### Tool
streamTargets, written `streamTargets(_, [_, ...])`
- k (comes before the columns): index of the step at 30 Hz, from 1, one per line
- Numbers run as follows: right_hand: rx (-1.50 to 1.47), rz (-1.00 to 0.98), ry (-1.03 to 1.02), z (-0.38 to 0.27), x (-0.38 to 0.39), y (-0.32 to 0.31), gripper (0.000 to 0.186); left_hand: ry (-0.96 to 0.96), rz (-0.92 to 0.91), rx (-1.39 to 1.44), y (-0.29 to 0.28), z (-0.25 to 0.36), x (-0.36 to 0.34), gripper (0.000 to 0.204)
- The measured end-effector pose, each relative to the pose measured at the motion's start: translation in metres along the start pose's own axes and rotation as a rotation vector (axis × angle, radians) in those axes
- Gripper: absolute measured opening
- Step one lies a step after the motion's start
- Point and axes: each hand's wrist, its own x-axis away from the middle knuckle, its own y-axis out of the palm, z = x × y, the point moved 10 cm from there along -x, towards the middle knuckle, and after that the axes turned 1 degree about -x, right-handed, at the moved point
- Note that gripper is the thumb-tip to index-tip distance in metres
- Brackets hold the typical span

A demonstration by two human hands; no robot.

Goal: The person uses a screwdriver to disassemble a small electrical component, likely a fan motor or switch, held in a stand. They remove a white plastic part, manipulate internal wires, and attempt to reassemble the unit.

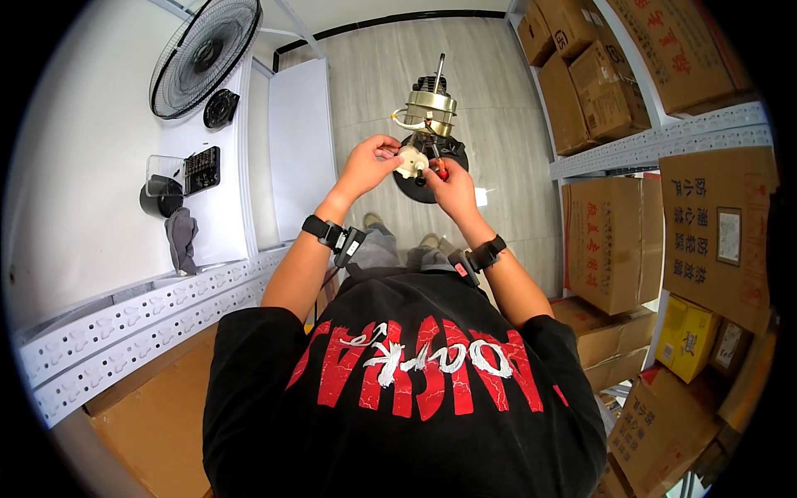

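In front of me a fan motor [432, 114] with a gold-coloured metal ring and an upright shaft stands on a black round base [413, 188]. My left hand [371, 166] pinches the left edge of a cream-white plastic part [409, 162], roughly round, just below the motor. My right hand [453, 187] closes around a red-handled screwdriver [441, 170], close to the part's right side. Its tip is too small to make out. White wires [407, 123] loop out from the motor's left side.
To the left, a white shelf holds a fan grille [205, 56], a black round part [220, 109], a bit set [202, 171] with a clear lid, a black cup-shaped piece [161, 197] and a grey cloth [181, 239]. Cardboard boxes [613, 241] fill the racks on the right.
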Motion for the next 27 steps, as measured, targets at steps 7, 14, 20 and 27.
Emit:
streamTargets(7, [-0.103,-0.120,0.060,0.003,-0.001,0.009,0.026,-0.030,-0.048,-0.038,0.002,-0.004,0.000,0.033])
streamTargets(14, [-0.269,-0.173,0.134,0.004,-0.001,0.014,0.021,-0.143,-0.117,0.251,0.010,-0.023,0.001,0.032])
streamTargets(20, [-0.264,-0.128,0.114,0.004,-0.006,0.013,0.020,-0.077,-0.054,0.279,0.012,-0.033,-0.007,0.031])
streamTargets(27, [-0.368,-0.174,0.168,0.002,0.002,0.018,0.017,-0.113,-0.145,0.167,0.010,-0.039,-0.003,0.030])
